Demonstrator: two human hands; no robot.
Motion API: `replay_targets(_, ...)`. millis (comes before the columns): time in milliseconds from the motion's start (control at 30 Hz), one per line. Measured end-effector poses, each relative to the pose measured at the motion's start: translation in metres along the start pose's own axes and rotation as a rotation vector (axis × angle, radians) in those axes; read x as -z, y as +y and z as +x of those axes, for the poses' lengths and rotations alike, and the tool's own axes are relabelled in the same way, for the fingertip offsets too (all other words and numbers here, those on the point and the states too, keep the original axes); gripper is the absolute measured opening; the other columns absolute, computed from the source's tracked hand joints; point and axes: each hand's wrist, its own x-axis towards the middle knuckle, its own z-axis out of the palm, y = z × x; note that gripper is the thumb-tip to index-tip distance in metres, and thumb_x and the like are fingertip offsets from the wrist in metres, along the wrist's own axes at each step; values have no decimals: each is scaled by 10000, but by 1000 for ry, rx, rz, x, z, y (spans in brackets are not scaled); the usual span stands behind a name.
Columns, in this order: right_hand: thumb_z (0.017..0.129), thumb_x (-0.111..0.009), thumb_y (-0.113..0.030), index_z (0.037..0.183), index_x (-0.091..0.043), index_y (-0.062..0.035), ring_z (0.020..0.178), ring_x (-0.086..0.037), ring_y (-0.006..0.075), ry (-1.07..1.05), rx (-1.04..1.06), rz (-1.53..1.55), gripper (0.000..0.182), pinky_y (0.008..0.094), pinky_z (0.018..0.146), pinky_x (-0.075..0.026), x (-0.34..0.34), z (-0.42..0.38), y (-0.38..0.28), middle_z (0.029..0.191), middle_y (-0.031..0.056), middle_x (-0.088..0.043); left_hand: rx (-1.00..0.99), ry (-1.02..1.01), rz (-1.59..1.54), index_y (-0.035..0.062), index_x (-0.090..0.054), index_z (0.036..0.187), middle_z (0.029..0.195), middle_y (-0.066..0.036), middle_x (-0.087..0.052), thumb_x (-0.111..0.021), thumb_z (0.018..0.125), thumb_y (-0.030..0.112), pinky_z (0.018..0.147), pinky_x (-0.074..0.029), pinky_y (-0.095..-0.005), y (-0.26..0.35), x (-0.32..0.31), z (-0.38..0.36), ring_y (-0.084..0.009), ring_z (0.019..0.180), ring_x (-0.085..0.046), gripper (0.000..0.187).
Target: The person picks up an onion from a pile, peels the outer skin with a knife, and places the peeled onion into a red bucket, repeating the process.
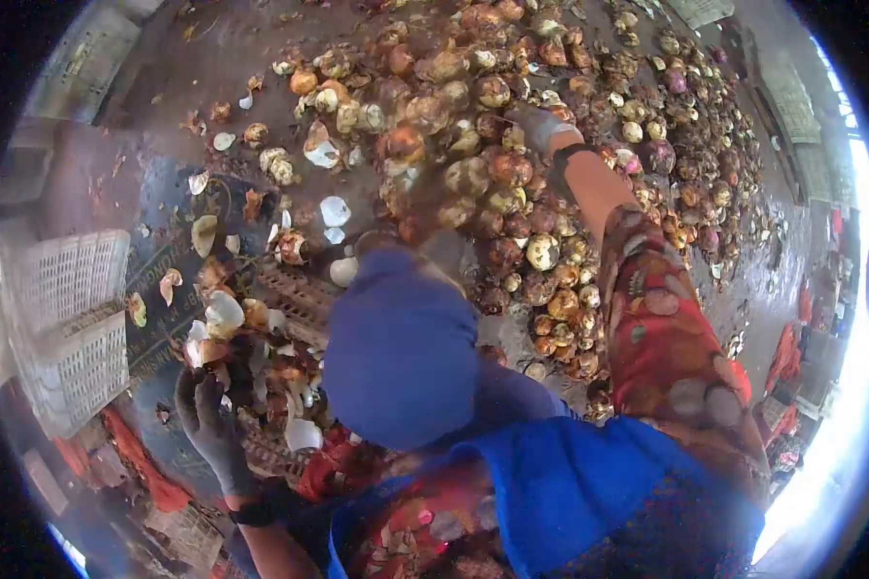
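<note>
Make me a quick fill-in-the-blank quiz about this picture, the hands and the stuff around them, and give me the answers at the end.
1. The right hand reaches among the heaped ____.
2. The left hand wears a dark grey ____.
3. The slotted plastic crates at the left of the view are ____ in color.
4. The patterned sleeve on the right arm is mostly ____.

Missing words: onions; glove; white; red.

The right hand (541,127) extends far forward — left hand (217,434) nearer.
</note>
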Motion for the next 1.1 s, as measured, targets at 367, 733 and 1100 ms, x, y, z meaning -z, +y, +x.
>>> replay_targets(367,829,-660,-66,1512,-324,-193,1286,-502,352,6,-35,-8,772,447,1039,-469,-1,-9,-8,1469,150,-450,-369,-40,423,59,-653,1157,1396,-156,-476,-576,896,102,1012,-475,-377,-3,3,6,-329,1249,-520,276)
replay_targets(733,821,-726,-453,1506,-336,-129,1223,-555,319,-130,-347,189,852,404,1022,-477,-11,-26,1,1436,183,-479,42,30,-37,12,-649,1127,1320,-170,-519,-567,863,0,967,-507,-338,10,-7,10,-304,1179,-568,276)
replay_targets(1100,912,-613,-303,1466,-411,-79,1160,-593,274,128,217,871,631,434,978,-450,-112,23,92,1378,109,-551,-251,-3,288,5,-614,1178,1334,-160,-479,-621,855,24,898,-585,-350,70,12,-5,-296,1201,-545,324)
